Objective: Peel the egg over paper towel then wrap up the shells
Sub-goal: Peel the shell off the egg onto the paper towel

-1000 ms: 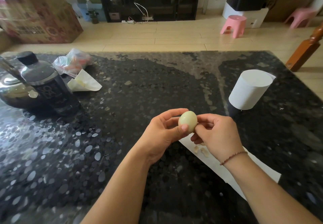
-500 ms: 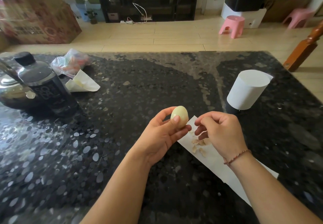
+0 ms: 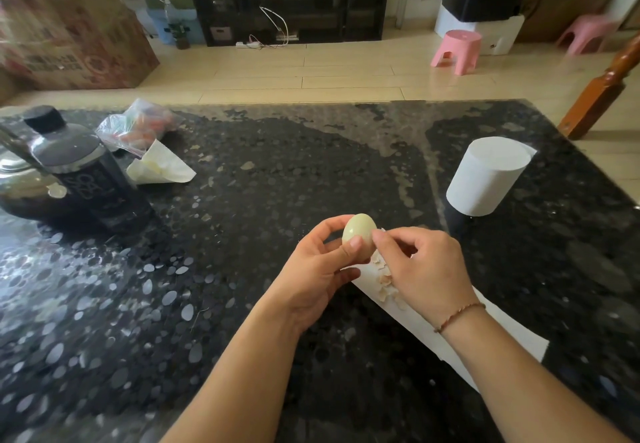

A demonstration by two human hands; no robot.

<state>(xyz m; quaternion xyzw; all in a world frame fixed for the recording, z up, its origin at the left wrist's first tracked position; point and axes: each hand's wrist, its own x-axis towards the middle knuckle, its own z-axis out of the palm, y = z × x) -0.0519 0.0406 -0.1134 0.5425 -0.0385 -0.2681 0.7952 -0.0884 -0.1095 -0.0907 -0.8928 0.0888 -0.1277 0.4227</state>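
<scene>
The left hand (image 3: 313, 271) enters from the lower centre of the frame, forearm angled up and to the right, and grips the egg (image 3: 359, 234) between thumb and curled fingers; the thumb tip lies across the egg's lower front. The right hand (image 3: 420, 268) enters from the lower right, wrist bent inward, with its fingers curled and their tips touching the egg's right side (whether they pinch a shell piece cannot be told). A thin braided bracelet (image 3: 459, 316) circles the right wrist.

The egg sits at frame centre, above the near end of the paper towel (image 3: 512, 337). Its visible surface is smooth, pale yellow-white and glossy. The paper towel is a flat white strip running diagonally toward the lower right; the right forearm covers much of it. The shell fragments (image 3: 382, 281) on it are small, tan and jagged, partly hidden under the right hand.

The worktop (image 3: 173, 304) is black, speckled and reflective. A white cylindrical paper roll (image 3: 485, 179) stands upright at right of centre. A dark bottle (image 3: 79, 172) with a black cap stands at the left edge.
</scene>
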